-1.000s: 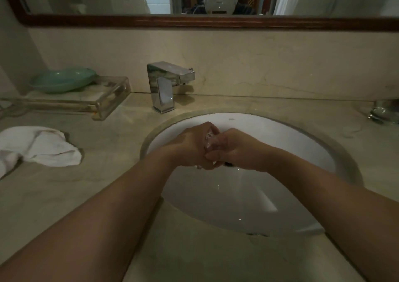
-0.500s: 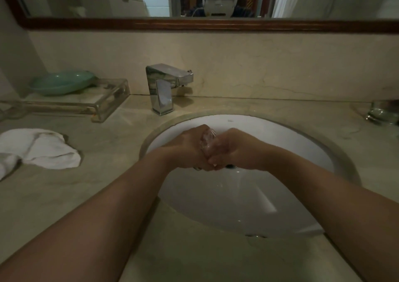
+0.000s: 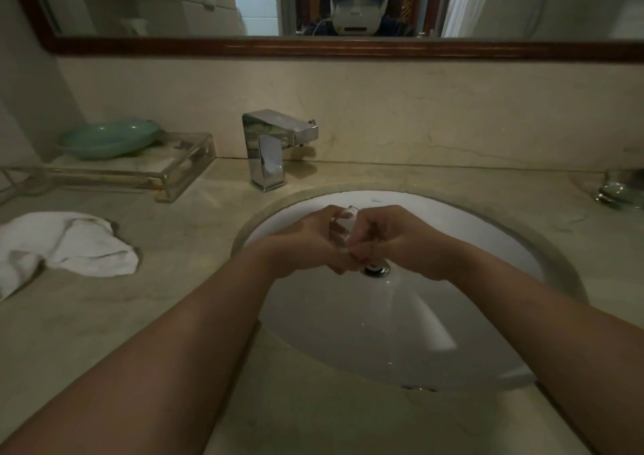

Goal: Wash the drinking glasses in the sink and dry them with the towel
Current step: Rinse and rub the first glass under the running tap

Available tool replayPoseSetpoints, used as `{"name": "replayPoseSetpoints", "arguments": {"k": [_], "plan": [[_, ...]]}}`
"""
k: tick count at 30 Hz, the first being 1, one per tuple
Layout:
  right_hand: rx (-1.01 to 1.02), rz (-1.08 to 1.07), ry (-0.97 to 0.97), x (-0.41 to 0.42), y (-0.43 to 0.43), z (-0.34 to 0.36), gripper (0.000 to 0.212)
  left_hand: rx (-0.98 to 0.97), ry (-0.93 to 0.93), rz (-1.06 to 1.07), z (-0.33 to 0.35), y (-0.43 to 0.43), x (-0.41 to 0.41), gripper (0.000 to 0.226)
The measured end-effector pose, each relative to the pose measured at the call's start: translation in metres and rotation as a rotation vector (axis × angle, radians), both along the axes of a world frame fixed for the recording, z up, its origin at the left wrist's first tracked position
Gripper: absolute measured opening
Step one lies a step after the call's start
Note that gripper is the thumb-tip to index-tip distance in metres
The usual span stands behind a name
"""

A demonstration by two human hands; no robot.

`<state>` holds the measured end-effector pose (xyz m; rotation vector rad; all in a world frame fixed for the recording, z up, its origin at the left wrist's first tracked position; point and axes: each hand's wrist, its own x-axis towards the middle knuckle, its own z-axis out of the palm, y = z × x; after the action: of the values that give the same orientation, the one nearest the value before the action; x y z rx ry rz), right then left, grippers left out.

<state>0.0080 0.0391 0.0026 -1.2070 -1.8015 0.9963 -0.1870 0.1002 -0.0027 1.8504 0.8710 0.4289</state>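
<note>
- Drinking glass point(image 3: 343, 226) is being washed over the marble counter point(image 3: 174, 298), which is carrying everything else in view.
- White sink basin point(image 3: 453, 245) is sitting sunk into the counter's middle, toward its front edge; both forearms are reaching across its near rim.
- White towel point(image 3: 69, 245) is lying crumpled near the counter's left edge, well apart from the basin and not yet in use.
- Clear tray point(image 3: 188, 162) is resting along the back-left of the counter, with a green dish point(image 3: 104, 139) lying on it.
- Chrome faucet point(image 3: 268, 151) is standing at the back edge, just behind the basin's left side; whether water is running cannot be told.
- Left hand point(image 3: 306, 242) and right hand point(image 3: 393, 238) are meeting above the basin's middle, fingers of both curling round the glass, which is showing only as a small clear patch between them, above the drain point(image 3: 374, 268).
- Second glass point(image 3: 623, 189) appears to be waiting at the counter's far right edge.
- Judging by this, the washing step is under way; the next move is likely calling for a secure one-handed hold on the wet, slippery glass while reaching left for the towel.
</note>
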Motion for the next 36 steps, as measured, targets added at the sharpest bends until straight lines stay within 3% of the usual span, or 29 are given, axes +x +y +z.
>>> {"name": "replayPoseSetpoints", "arguments": {"k": [2,5,7,10,14,19,24,28,32,36], "plan": [[-0.003,0.026,0.054,0.002,-0.001,-0.001,0.013,-0.052,-0.024,-0.024,0.003,0.001,-0.002,0.063],[-0.043,0.053,0.073,0.0,0.0,-0.004,0.011,-0.117,-0.019,0.01,0.002,0.001,-0.004,0.068],[-0.088,0.072,0.008,-0.003,0.0,-0.006,0.02,-0.02,0.035,-0.005,-0.003,-0.002,-0.004,0.068],[0.003,-0.014,-0.108,-0.005,0.001,-0.001,0.017,0.134,0.058,0.065,-0.004,-0.004,0.0,0.066],[0.0,-0.064,-0.026,0.0,0.002,0.001,0.016,0.073,0.009,0.039,-0.001,0.001,0.001,0.06],[0.034,0.03,-0.264,0.003,-0.002,-0.003,0.023,0.004,0.115,-0.027,-0.001,0.0,-0.002,0.034],[0.147,0.043,-0.47,-0.013,0.0,-0.002,0.023,0.261,0.228,0.077,-0.003,0.0,0.001,0.061],[0.253,-0.012,-0.443,-0.015,0.002,0.002,0.02,0.469,0.12,0.183,-0.001,0.003,0.002,0.072],[0.231,0.022,-0.47,-0.014,-0.003,0.003,0.018,0.452,0.17,0.112,-0.002,0.005,-0.003,0.077],[0.195,-0.003,-0.454,-0.004,-0.005,0.004,0.029,0.372,0.211,0.076,-0.004,0.007,-0.005,0.065]]}}
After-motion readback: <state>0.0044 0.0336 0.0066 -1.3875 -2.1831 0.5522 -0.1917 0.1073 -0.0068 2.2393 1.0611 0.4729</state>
